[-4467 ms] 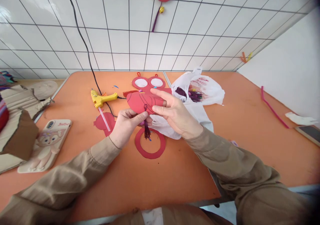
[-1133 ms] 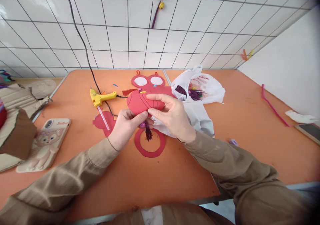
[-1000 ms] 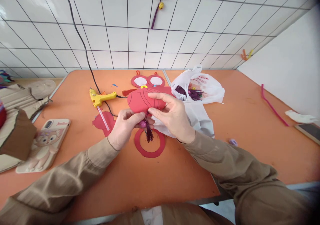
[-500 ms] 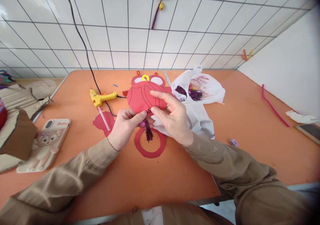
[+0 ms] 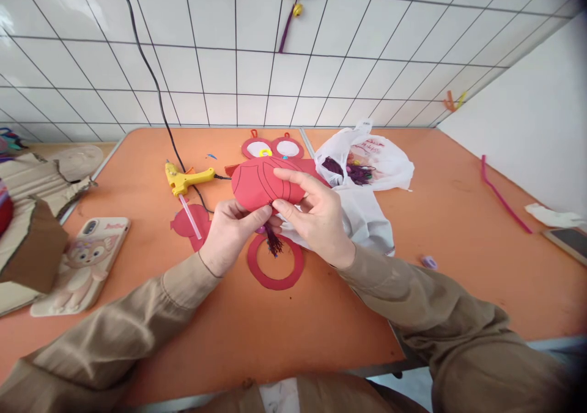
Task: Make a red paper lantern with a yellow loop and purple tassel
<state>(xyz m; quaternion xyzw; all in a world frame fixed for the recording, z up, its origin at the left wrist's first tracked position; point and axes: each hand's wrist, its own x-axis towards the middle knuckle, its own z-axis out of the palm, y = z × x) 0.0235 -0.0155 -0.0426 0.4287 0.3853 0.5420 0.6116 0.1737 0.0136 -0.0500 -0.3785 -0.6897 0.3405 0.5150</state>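
Between my hands is a red paper cutout [image 5: 257, 183] with curved black lines drawn on it, held above the table. A dark purple tassel [image 5: 274, 241] hangs from its lower edge, with a pink bead partly hidden by fingers. My left hand [image 5: 233, 226] pinches the lower edge by the tassel's top. Thumb and fingers of my right hand [image 5: 316, 211] close on the cutout's lower right, the index finger lying across its face. A yellow ring [image 5: 265, 153] shows at the cutout's top edge. Below the tassel, a red paper ring [image 5: 276, 282] lies on the table.
Left on the orange table [image 5: 220, 339] are a yellow glue gun [image 5: 188, 179], red cutouts [image 5: 183, 220], a phone [image 5: 87, 257] and cardboard [image 5: 32, 241]. A white plastic bag [image 5: 389, 162] with tassels stands right of my hands. Two red-rimmed circles [image 5: 288, 148] lie behind. A pink stick [image 5: 502, 202] is far right.
The red cutout has tipped, its top edge dropping so that more of the circles behind shows. The yellow ring has sunk with it. Both hands keep their hold in nearly the same place.
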